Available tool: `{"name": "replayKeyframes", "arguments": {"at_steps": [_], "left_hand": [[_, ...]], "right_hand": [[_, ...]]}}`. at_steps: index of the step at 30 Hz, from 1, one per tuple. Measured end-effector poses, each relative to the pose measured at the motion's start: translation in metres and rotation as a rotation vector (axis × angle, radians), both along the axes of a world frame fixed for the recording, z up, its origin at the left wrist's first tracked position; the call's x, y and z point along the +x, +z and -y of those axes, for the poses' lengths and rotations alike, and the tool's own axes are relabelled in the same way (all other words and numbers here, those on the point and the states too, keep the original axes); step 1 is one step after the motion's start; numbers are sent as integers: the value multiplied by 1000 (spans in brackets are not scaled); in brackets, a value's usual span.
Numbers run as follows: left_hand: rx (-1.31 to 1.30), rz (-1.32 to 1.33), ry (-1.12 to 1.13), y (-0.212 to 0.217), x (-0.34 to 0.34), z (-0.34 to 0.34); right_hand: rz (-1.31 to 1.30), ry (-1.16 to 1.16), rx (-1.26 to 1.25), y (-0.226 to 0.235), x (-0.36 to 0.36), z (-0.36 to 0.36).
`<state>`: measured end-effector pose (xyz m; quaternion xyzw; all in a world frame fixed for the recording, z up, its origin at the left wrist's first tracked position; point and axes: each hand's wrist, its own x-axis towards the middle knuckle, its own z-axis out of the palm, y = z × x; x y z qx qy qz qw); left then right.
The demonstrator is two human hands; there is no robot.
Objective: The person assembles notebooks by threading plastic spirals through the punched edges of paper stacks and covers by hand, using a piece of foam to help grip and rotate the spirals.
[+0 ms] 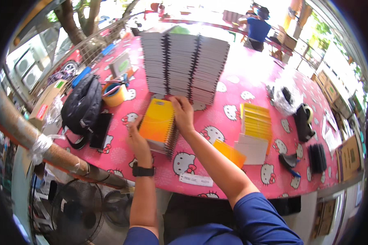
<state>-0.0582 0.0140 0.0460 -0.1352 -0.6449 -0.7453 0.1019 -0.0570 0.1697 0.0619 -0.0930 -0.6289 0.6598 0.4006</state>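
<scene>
A short stack of spiral notebooks (156, 122) with a yellow-orange cover on top rests on the pink tablecloth before me. My left hand (138, 141), a dark watch on its wrist, grips the left side of the stack. At the far right corner my right hand (183, 112) presses its curled fingers against the stack; some fingertips are hidden. Black spiral binding runs down the stack's right side. Just beyond stand tall piles of spiral notebooks (180, 65), page edges toward me.
Fanned yellow notebooks (255, 122), an open notebook with white pages (251, 149) and a tape dispenser (304, 122) lie to the right. Leftward are a black backpack (84, 104), a phone (101, 130) and a yellow tape roll (113, 96). A paper slip (196, 179) lies near the front edge.
</scene>
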Motion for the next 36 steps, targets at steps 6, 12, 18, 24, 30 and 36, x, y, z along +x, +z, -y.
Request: {"name": "replayKeyframes", "arguments": {"at_steps": [6, 12, 18, 24, 30, 36], "left_hand": [[-129, -404, 479, 23, 34, 16], [-351, -841, -534, 34, 125, -31], [-1043, -537, -562, -12, 111, -125], [-928, -408, -532, -25, 122, -173], [-539, -71, -640, -35, 131, -195], [-453, 120, -653, -33, 103, -182]], "right_hand": [[312, -75, 949, 30, 114, -59], [737, -452, 768, -8, 276, -115], [676, -671, 609, -36, 308, -145], [679, -615, 514, -36, 306, -145], [644, -583, 519, -48, 313, -152], [640, -587, 499, -46, 316, -149]]}}
